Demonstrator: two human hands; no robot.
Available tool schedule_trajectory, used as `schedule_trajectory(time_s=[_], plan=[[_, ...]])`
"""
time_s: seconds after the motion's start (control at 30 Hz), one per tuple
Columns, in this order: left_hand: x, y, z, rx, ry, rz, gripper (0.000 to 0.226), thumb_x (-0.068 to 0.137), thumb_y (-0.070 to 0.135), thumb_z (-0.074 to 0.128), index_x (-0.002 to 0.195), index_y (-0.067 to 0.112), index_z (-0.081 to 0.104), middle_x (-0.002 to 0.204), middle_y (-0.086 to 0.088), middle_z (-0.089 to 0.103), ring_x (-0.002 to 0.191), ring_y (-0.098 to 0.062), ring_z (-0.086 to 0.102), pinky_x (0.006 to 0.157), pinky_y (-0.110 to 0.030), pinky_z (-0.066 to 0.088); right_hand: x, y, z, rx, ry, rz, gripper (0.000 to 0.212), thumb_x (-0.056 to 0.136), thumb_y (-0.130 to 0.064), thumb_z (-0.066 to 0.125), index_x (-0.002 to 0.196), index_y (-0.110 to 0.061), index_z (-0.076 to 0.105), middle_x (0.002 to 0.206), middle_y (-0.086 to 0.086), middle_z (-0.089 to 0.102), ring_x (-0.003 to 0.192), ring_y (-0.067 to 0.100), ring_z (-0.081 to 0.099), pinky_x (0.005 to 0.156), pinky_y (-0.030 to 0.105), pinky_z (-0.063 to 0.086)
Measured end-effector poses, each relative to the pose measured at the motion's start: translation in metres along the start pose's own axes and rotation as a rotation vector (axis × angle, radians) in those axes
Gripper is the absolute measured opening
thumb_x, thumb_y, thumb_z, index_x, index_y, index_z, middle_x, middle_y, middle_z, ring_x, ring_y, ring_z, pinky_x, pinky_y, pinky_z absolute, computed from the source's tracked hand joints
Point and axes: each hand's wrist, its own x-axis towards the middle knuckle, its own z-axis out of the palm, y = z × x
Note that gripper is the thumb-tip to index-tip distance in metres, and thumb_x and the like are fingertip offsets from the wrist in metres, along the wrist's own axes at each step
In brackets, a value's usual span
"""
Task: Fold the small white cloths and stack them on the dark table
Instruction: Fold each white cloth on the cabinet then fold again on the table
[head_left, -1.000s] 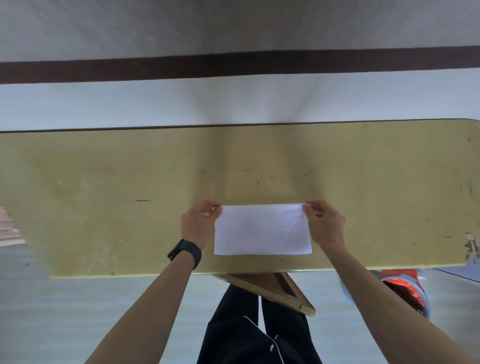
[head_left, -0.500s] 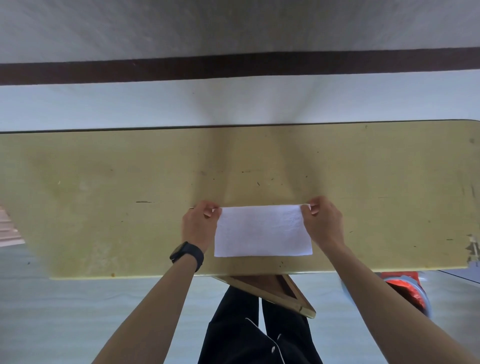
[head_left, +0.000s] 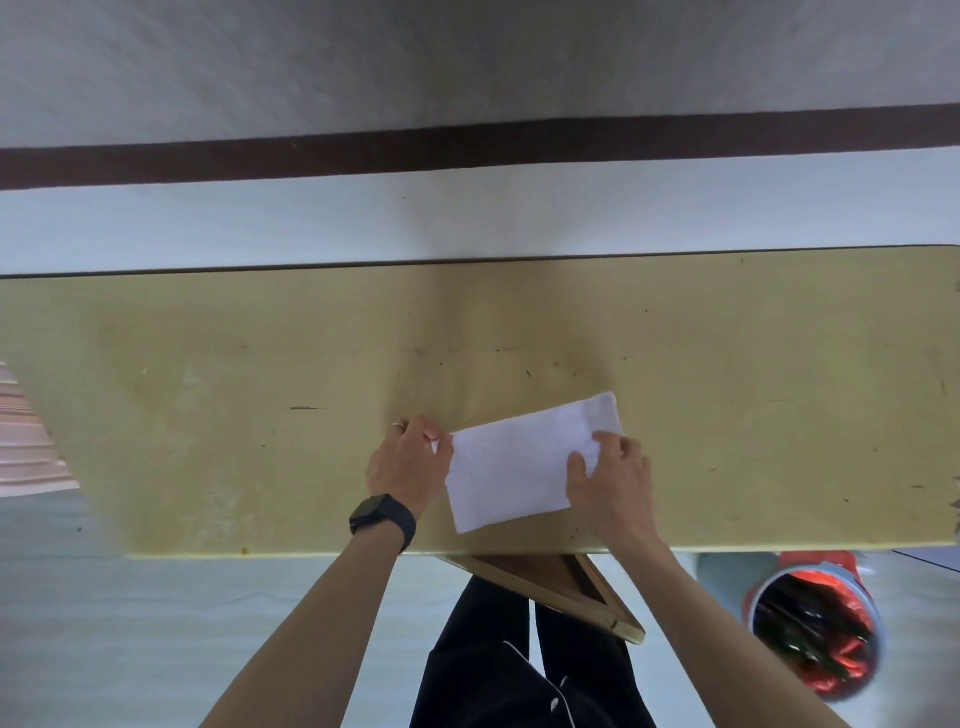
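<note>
Change from the earlier frames: the white cloth (head_left: 514, 467) no longer lies square to the near edge of the bench (head_left: 208, 415). Its right end now sits farther from me than its left end. My right hand (head_left: 613, 478) now lies on top of that end rather than at its far right corner.

Position: the cloth lies flat on the bench, close to the near edge, between my two hands. Its long axis runs left to right, tilted toward the far right.

Left hand (head_left: 405, 462): it pinches the far left corner of the cloth, fingers curled at the edge. A black watch (head_left: 382, 522) sits on this wrist.

Right hand: thumb and bent fingers rest on the top face of the cloth's right end, with a small crease between them. I judge this to be a pinch. The far right corner of the cloth shows beyond the fingertips.

Governing relation: each hand holds one short end. I judge that the next fold runs along the long axis, one short end carried over onto the other. The opposite end must stay anchored.

Containers: a bucket (head_left: 754, 597) stands on the floor at the near right, below the bench edge. It holds red and black material, too blurred to identify. No stack of cloths is in view.
</note>
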Motion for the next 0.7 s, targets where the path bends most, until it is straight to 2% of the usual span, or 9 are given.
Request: schedule_trajectory(time_s=[0.1,0.17,0.27,0.3,0.37,0.43,0.5,0.6,0.7], plan=[[-0.019,-0.007,0.008,0.206,0.005,0.049,0.021,0.093,0.041,0.047,0.092,0.031,0.065,0.101,0.008,0.065,0.111,-0.02,0.049,0.094,-0.035,0.037,0.031,-0.016,-0.002,-0.156,0.078,-0.174,0.049,0.099,-0.037,0.043,0.144,-0.018,0.038,0.153,0.002,0.034,0.137,0.026,0.032,0.107,0.041,0.035],[-0.035,-0.007,0.018,0.27,-0.011,0.044,0.026,0.093,0.04,0.043,0.094,0.027,0.066,0.103,0.007,0.066,0.116,-0.021,0.046,0.097,-0.035,0.032,0.048,-0.024,0.001,-0.261,0.049,-0.331,0.054,0.1,-0.034,0.04,0.151,-0.018,0.031,0.161,0.0,0.024,0.147,0.022,0.021,0.115,0.041,0.028],[-0.056,0.002,0.031,0.331,-0.043,0.052,0.031,0.092,0.04,0.04,0.094,0.023,0.066,0.102,0.004,0.068,0.113,-0.022,0.048,0.098,-0.036,0.031,0.06,-0.028,0.01,-0.417,-0.01,-0.544,0.06,0.101,-0.029,0.036,0.158,-0.018,0.017,0.166,-0.004,0.003,0.153,0.014,-0.001,0.124,0.043,0.005],[-0.062,0.004,0.034,0.357,-0.049,0.066,0.032,0.091,0.04,0.041,0.092,0.022,0.067,0.101,0.003,0.069,0.111,-0.022,0.049,0.097,-0.036,0.031,0.059,-0.027,0.012,-0.432,-0.006,-0.594,0.06,0.101,-0.026,0.037,0.158,-0.017,0.018,0.166,-0.004,0.003,0.153,0.014,-0.002,0.123,0.044,0.003],[-0.069,0.004,0.037,0.401,-0.031,0.12,0.029,0.09,0.041,0.046,0.089,0.02,0.066,0.095,0.002,0.07,0.104,-0.023,0.054,0.094,-0.038,0.035,0.048,-0.016,0.015,-0.42,0.053,-0.659,0.057,0.1,-0.024,0.039,0.155,-0.015,0.027,0.165,-0.001,0.012,0.153,0.015,0.005,0.123,0.045,0.008],[-0.069,-0.004,0.041,0.404,0.077,0.303,0.02,0.085,0.037,0.059,0.089,0.018,0.064,0.093,-0.002,0.07,0.094,-0.026,0.06,0.086,-0.04,0.045,0.028,0.003,0.02,-0.382,0.131,-0.694,0.053,0.101,-0.026,0.039,0.151,-0.013,0.036,0.163,0.001,0.023,0.151,0.017,0.015,0.122,0.045,0.018],[-0.064,-0.017,0.048,0.344,0.189,0.592,0.019,0.084,0.03,0.062,0.097,0.016,0.061,0.105,-0.006,0.067,0.095,-0.029,0.063,0.083,-0.04,0.051,0.003,0.031,0.027,-0.365,0.145,-0.719,0.054,0.102,-0.031,0.038,0.153,-0.013,0.034,0.163,0.002,0.023,0.152,0.017,0.014,0.122,0.045,0.019],[-0.06,-0.032,0.056,0.379,0.147,0.916,0.03,0.089,0.033,0.055,0.113,0.016,0.062,0.13,-0.005,0.061,0.117,-0.027,0.058,0.101,-0.042,0.047,-0.024,0.075,0.039,-0.437,0.094,-0.77,0.063,0.101,-0.037,0.04,0.156,-0.01,0.024,0.165,0.003,0.013,0.153,0.018,0.009,0.121,0.05,0.019],[-0.058,-0.047,0.063,0.454,0.045,0.988,0.046,0.085,0.043,0.066,0.121,0.015,0.062,0.14,-0.005,0.055,0.131,-0.025,0.047,0.11,-0.045,0.035,-0.036,0.105,0.051,-0.525,0.028,-0.793,0.074,0.097,-0.045,0.051,0.156,-0.011,0.022,0.166,0.001,0.01,0.152,0.016,0.01,0.118,0.052,0.025]])
